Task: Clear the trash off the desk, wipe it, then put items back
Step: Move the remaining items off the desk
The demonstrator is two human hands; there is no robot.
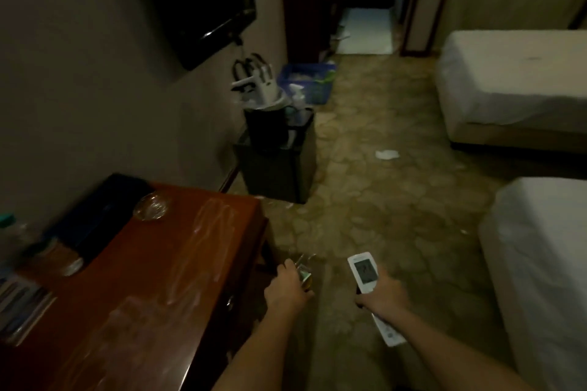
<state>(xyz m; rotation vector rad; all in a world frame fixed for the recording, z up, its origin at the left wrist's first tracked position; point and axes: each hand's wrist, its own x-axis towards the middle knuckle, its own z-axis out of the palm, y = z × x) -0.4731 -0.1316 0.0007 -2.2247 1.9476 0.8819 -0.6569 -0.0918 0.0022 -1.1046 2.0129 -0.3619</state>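
The reddish wooden desk (178, 263) fills the lower left, its top streaked with wet smears. My left hand (287, 287) hovers just off the desk's right edge and grips a small crumpled wrapper (305, 278), blurred and hard to name. My right hand (379, 297) holds a white remote control (363, 271) with a lit display, above the carpet. A second white remote (388, 332) sticks out below that hand. A glass ashtray (151, 206) and a black tray (98, 219) sit at the desk's back.
A black bin (276, 165) stuffed with items stands on the carpet past the desk, a blue basket (309, 81) behind it. A white scrap (386, 154) lies on the floor. Two beds (514, 86) line the right side. A TV (203, 0) hangs on the wall. Bottles and papers occupy the desk's left end.
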